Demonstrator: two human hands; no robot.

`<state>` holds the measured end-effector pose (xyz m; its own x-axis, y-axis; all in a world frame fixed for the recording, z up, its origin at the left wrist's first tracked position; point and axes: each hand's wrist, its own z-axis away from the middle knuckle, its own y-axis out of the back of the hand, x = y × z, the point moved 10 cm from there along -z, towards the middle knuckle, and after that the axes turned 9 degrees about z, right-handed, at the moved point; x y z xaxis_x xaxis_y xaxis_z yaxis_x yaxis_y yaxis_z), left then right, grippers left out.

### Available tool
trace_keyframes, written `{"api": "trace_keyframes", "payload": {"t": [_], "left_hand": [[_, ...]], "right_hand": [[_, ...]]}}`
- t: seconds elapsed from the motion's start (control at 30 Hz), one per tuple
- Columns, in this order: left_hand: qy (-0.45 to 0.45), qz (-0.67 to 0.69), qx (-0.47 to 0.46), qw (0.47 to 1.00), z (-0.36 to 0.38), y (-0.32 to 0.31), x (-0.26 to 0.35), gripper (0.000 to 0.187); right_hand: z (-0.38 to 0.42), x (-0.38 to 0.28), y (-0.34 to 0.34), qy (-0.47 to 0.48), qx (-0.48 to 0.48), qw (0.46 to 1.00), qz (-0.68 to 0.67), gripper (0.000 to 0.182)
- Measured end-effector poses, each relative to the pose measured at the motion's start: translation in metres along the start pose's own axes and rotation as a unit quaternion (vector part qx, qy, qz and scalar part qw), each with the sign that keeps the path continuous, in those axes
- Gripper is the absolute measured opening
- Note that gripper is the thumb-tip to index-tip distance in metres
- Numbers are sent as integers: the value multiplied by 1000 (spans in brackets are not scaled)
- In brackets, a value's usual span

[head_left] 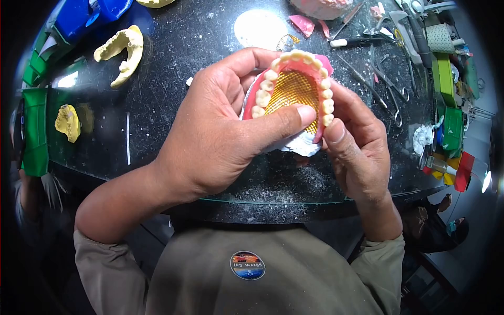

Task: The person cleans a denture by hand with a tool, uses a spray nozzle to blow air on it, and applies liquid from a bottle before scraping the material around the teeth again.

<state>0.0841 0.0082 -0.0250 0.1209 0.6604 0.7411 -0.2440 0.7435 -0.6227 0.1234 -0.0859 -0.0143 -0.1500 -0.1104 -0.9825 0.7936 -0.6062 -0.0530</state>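
Observation:
An upper denture (263, 97) with cream teeth, pink wax gum and a gold mesh (294, 88) across its palate sits on a white plaster model (303, 145). My left hand (220, 121) is wrapped round the model's left side, its thumb lying across the mesh. On the opposite side, my right hand (362, 142) grips the denture's back end, with the thumb pressed at the last tooth. Both hands hold the piece above the front edge of the bench. My fingers behind the model are mostly hidden.
A dark bench (173, 31) carries white dust and scraps. At left lie a yellow horseshoe-shaped plaster cast (135, 52), a smaller cast piece (68, 124) and a green bin (35, 131). Pink wax pieces (302, 25), scissor-like forceps (388, 79) and several hand tools lie at right.

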Motion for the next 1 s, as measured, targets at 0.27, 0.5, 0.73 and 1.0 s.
{"api": "trace_keyframes", "payload": {"t": [0.27,0.5,0.73,1.0], "left_hand": [[24,71,3,997,3,4,0,43],[-7,88,7,996,4,21,-7,30],[-30,90,18,995,4,25,-6,25],[-1,114,7,993,4,20,-7,26]], "right_hand": [[2,-6,4,0,18,1000,4,52],[2,0,7,-11,23,1000,0,52],[3,0,7,-17,26,1000,-6,52],[3,0,7,-17,25,1000,-1,52]]}}
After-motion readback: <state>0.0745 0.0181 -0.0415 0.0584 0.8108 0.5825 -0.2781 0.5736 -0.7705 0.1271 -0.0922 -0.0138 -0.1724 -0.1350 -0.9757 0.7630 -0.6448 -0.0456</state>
